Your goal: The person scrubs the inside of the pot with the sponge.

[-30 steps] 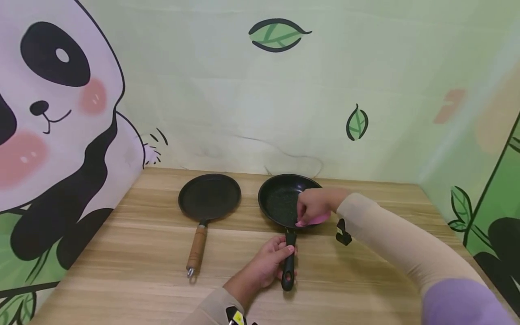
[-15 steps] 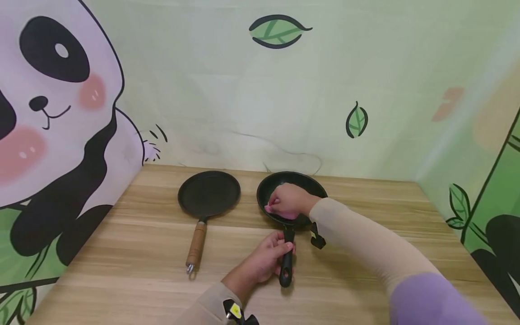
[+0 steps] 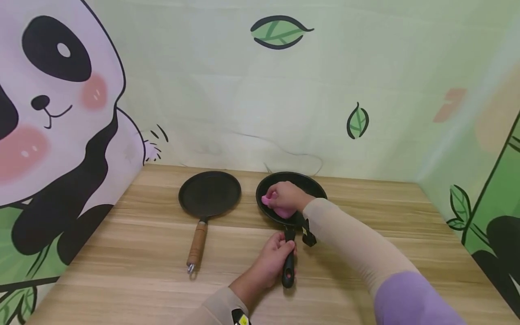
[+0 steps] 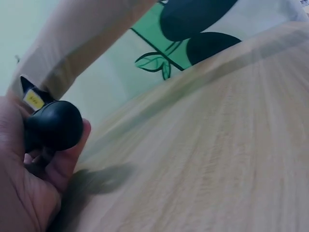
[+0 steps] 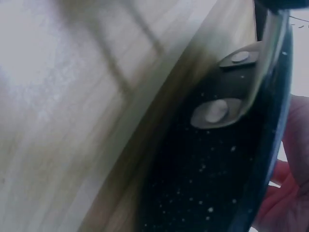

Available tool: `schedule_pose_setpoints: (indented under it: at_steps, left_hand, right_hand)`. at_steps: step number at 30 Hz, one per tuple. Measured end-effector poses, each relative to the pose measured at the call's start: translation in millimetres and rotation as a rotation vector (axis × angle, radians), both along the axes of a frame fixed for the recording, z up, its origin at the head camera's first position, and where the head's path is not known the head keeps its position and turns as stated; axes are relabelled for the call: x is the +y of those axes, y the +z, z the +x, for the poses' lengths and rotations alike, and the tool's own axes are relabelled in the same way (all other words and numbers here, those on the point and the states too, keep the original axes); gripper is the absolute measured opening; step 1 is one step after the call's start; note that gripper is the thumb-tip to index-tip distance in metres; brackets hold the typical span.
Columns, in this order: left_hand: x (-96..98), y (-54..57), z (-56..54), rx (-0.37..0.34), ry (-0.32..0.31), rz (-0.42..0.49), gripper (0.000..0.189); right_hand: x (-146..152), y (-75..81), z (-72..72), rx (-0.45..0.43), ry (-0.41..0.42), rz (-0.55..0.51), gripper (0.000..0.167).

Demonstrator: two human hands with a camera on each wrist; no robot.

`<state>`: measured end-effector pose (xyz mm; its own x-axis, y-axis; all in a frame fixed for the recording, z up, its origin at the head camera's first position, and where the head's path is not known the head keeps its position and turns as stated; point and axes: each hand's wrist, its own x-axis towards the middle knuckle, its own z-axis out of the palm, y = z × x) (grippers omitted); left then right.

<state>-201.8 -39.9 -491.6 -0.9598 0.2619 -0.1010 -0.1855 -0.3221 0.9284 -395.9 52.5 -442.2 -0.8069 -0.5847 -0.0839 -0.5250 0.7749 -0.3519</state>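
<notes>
A black frying pan (image 3: 310,184) sits at the back of the table, its handle (image 3: 288,273) pointing toward me. My left hand (image 3: 271,261) grips that handle, thumb on top; in the left wrist view the rounded handle end (image 4: 57,124) sticks out of the hand. Inside the pan, my right hand (image 3: 289,195) pinches a pink cloth (image 3: 285,212) against the left part of the inner surface. Speckled coating and rivets on the pan's outer side (image 5: 203,164) fill much of the right wrist view, with the right hand (image 5: 292,195) partly hidden behind the rim.
Left of the frying pan lies a flat black crepe pan (image 3: 209,194) with a wooden handle (image 3: 197,243) and a metal hanging ring. The wood-grain table (image 3: 146,280) ends at a panda-and-leaf printed backdrop (image 3: 195,90) behind and at both sides.
My right hand has moved the pink cloth from the pan's right front edge across to the left, then slightly up. The left hand keeps its grip on the handle.
</notes>
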Motion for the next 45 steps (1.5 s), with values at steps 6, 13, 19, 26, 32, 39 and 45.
schedule_pose_setpoints:
  at_steps: [6, 13, 19, 26, 32, 39, 45]
  left_hand:
    - [9.3, 2.5, 2.9, 0.008, 0.107, -0.038, 0.024]
    - [16.5, 2.7, 6.0, -0.026, 0.165, -0.071, 0.019]
    - [19.1, 3.6, 7.2, -0.055, 0.185, -0.087, 0.020]
    - [17.7, 4.5, 9.5, -0.071, 0.190, -0.111, 0.018]
    - [14.6, 4.0, 7.8, -0.078, 0.179, -0.117, 0.022]
    - [12.3, 3.0, 9.0, -0.056, 0.135, -0.089, 0.025]
    - [10.4, 7.3, 10.9, -0.049, 0.106, -0.115, 0.025]
  right_hand:
    - [1.5, 18.3, 8.0, -0.083, 0.102, 0.095, 0.014]
    - [11.0, 43.5, 24.2, -0.209, 0.161, 0.279, 0.012]
    - [26.6, 51.8, 25.6, -0.265, 0.185, 0.425, 0.007]
    - [40.6, 60.8, 28.8, -0.350, 0.018, 0.588, 0.007]
    - [48.0, 57.8, 24.4, -0.182, -0.105, 0.669, 0.024]
    - [60.4, 44.6, 10.3, 0.199, 0.022, 0.688, 0.026]
    - [65.9, 31.6, -1.3, 0.416, 0.097, 0.660, 0.020]
